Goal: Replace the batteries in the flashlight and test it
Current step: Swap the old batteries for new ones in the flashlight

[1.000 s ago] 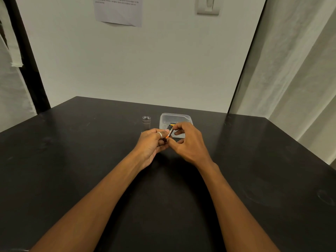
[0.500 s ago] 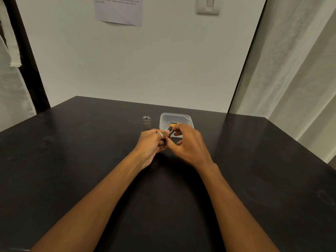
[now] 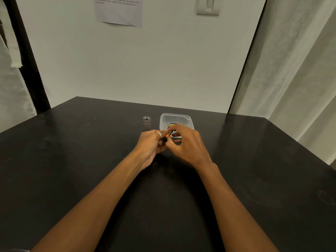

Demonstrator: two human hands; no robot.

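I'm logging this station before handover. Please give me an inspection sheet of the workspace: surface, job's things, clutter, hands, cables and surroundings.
Surface: black table, with faint scuffs.
Job's things: black-and-orange battery held between the hands; flashlight tube standing upright with its open end up; clear plastic tub to the tube's right, holding an orange-and-black item that is partly hidden.
Clutter: nothing seen.
Hands: left hand and right hand both pinch the battery, just in front of the tub; there is a ring on the left hand.
Cables: nothing seen.
Surroundings: white wall with a paper sheet and a switch; curtain on the right; pale cloth on the left.
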